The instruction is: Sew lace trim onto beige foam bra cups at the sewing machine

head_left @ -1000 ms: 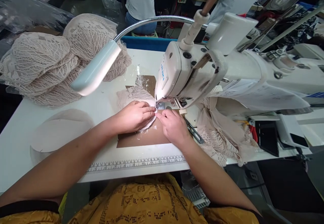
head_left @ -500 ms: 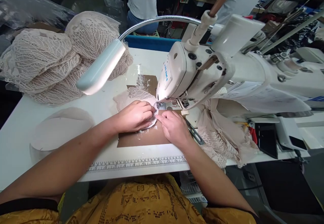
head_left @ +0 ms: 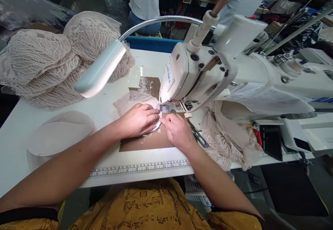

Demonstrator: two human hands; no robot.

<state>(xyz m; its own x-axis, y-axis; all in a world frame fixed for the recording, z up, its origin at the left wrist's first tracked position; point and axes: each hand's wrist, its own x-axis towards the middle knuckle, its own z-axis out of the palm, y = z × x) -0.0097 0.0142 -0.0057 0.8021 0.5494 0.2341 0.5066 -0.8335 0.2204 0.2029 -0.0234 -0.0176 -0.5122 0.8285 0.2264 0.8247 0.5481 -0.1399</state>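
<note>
Blue JUKI logo (head_left: 168,74) on the sewing machine head (head_left: 178,72), just beyond the fingers (head_left: 151,112). Ruler strip (head_left: 140,169) on the near side of them: I can read 8, 9, 10, 12, 13. Rest's kinda tiny.

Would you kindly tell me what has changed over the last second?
The pale fabric has shifted slightly left, reaching farther past the left hand. That hand, bunched half a second ago, lies flatter again. The right hand stays by the fabric's edge; the lamp and brown sheet are unmoved.
</note>
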